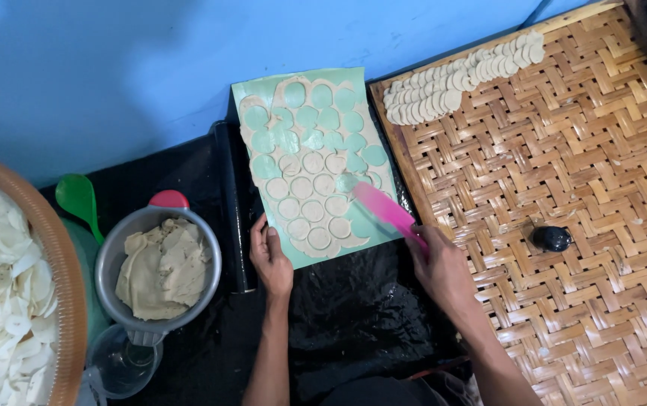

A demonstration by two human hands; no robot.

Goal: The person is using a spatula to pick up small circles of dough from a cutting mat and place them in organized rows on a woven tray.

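Head view, black plastic sheet [353,316] on floor, blue wall [150,68], woven bamboo tray [564,225] at rt.

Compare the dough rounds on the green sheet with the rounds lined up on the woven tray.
The rounds on the green sheet lie flat, apart, still set in the surrounding dough; the rounds on the woven tray overlap in tight rows, free of scraps. The sheet's rounds sit between both hands; the tray's lie untouched. Both are pale, round and thin.

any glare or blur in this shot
Head view: wet glare on the black plastic sheet; the pink scraper in the right hand is motion-blurred; the left hand and woven tray are sharp; a dark corner at top right.
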